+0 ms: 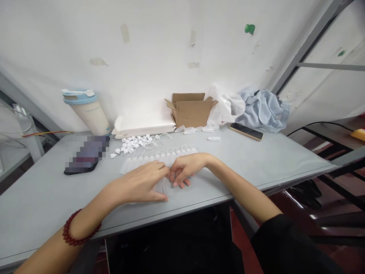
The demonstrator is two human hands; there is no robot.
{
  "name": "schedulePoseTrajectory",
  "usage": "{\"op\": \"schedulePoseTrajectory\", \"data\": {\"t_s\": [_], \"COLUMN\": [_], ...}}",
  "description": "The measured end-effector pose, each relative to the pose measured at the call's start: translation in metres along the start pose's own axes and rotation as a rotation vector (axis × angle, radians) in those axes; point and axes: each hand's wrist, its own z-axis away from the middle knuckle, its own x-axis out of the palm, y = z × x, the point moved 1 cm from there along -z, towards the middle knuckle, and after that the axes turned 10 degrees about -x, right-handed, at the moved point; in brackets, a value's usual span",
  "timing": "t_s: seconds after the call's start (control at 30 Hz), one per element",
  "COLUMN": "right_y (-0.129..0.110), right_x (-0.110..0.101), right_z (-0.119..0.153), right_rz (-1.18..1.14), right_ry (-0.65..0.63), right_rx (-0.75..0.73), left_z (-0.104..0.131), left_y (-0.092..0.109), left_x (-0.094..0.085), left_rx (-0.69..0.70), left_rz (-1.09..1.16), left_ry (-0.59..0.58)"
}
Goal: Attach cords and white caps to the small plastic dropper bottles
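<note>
Close to the near edge of the grey counter [273, 160], my left hand [142, 182] and right hand [185, 169] are standing fingertip-close around a clear plastic vial [167, 186]. My left fingers are curving over its far side while the thumb is lying well apart on the near side; my right fingers are curling narrowly downward beside it. Because those fingers are hiding much of the clear plastic, I cannot tell whether either hand is really gripping it or only steadying it.

Just beyond, a row of vials [158, 156] is lying side by side, thin strands pointing away from me, probably so that they are staying untangled and within reach. Small white caps [135, 142] are sitting heaped behind the row's left part, near but outside my palms' way, I judge. Against the wall, a cardboard box [192, 112] is standing behind some loose vials [196, 130], seemingly set back to give my hands room.

My left forearm is reaching in from the lower left, palm down, wrist nearly straight, a red beaded bracelet [66, 230] circling it. My right forearm is slanting in from the lower right, its wrist arching high and bending sharply, so the fingers are hanging down.
</note>
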Motion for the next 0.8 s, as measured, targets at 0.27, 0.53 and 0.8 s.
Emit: {"op": "schedulePoseTrajectory", "data": {"t_s": [0.27, 0.53, 0.8], "right_y": [0.0031, 0.0014, 0.0008], "right_x": [-0.0009, -0.0005, 0.0000], "right_z": [-0.0013, -0.0001, -0.0009], "right_rz": [0.010, 0.011, -0.008], "right_ry": [-0.017, -0.015, -0.064], "right_rx": [-0.011, -0.003, -0.009], "left_z": [0.0002, -0.0018, -0.0021], "left_y": [0.0014, 0.0008, 0.0004], "left_x": [-0.0020, -0.0045, -0.0051], "left_rx": [-0.077, -0.080, -0.102], "left_rz": [0.000, 0.027, 0.032], "left_ry": [-0.104, -0.114, -0.107]}}
